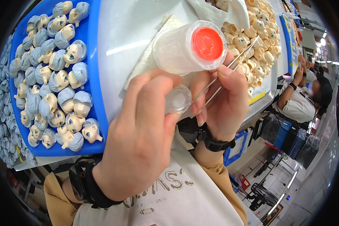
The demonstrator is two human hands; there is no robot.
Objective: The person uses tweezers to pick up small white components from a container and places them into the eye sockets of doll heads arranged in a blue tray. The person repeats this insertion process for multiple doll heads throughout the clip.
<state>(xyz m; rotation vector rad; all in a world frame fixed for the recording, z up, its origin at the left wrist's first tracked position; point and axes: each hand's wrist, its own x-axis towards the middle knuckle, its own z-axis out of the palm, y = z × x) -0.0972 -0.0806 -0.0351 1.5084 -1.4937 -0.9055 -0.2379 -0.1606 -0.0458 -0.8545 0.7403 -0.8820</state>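
A small round clear plastic cap [178, 99] is pinched in the fingers of my left hand [133, 132]. My right hand [229, 100] grips a pair of metal tweezers [235, 62], whose tips point up and to the right. Just beyond both hands is a translucent white plastic jar [171, 49] with a round red-orange top [207, 43]. My fingers are close against the jar's near side; whether they press on it I cannot tell. Under the jar lies a folded whitish cloth [141, 69].
At the left a blue tray [94, 75] holds several doll heads with grey-blue hair [73, 52]. Loose grey-blue hair pieces [3, 116] lie beyond it. A heap of bare doll face parts [261, 47] fills the right side. Farther right a person [303, 94] works at the table.
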